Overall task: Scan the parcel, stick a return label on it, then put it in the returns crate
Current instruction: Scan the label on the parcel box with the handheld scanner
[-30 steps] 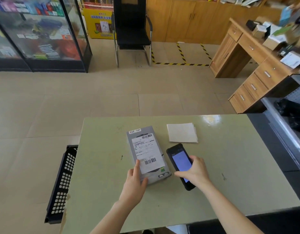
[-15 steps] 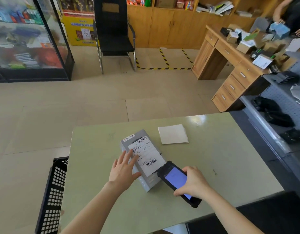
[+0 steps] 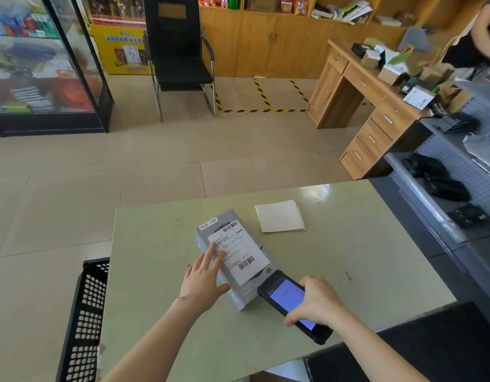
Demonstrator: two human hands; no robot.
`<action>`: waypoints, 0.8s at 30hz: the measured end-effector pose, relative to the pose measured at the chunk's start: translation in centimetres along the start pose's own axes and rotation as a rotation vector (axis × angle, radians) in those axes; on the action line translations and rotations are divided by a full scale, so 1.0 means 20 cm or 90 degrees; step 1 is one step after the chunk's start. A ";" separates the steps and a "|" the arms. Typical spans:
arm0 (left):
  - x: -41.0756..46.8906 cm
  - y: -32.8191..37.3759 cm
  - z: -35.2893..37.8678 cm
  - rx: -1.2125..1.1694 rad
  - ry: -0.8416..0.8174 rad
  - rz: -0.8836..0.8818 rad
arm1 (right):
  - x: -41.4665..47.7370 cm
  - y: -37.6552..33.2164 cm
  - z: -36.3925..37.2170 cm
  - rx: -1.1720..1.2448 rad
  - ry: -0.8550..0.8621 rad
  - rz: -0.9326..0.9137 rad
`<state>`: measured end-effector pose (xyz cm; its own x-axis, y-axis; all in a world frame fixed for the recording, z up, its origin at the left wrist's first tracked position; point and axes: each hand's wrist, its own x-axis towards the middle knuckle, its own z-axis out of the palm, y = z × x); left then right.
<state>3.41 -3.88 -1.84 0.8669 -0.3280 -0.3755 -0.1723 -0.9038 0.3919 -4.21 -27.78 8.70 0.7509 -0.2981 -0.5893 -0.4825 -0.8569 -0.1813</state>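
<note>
A grey parcel [image 3: 233, 257] with a white shipping label and barcodes lies on the pale green table [image 3: 348, 257]. My left hand [image 3: 204, 279] rests flat on the parcel's left side, fingers spread. My right hand [image 3: 315, 301] grips a black handheld scanner [image 3: 288, 299] with a lit blue screen, its head pointing at the parcel's near right corner. A small stack of white return labels [image 3: 279, 216] lies behind the parcel. The black perforated returns crate [image 3: 84, 312] stands on the floor at the table's left edge.
A grey shelf unit [image 3: 459, 172] with black items runs along the right of the table. A wooden desk [image 3: 376, 100] with boxes stands behind it, with a person at the far right. A black chair [image 3: 180, 56] and a glass cabinet [image 3: 45, 64] stand at the back.
My right hand lifted the scanner off the table and brought it towards the parcel's near corner. My left hand slid from the parcel's near end onto its left side. The view tilted upward.
</note>
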 end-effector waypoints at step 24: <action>0.00 0.03 0.04 -0.035 0.030 -0.039 | 0.58 0.27 0.39 0.153 0.179 0.176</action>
<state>3.06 -4.59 -2.25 0.8961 -0.2577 -0.3615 -0.0930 -0.9052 0.4147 -1.70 -32.66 -5.18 0.6562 -0.6330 -0.4108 -0.7481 -0.6169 -0.2444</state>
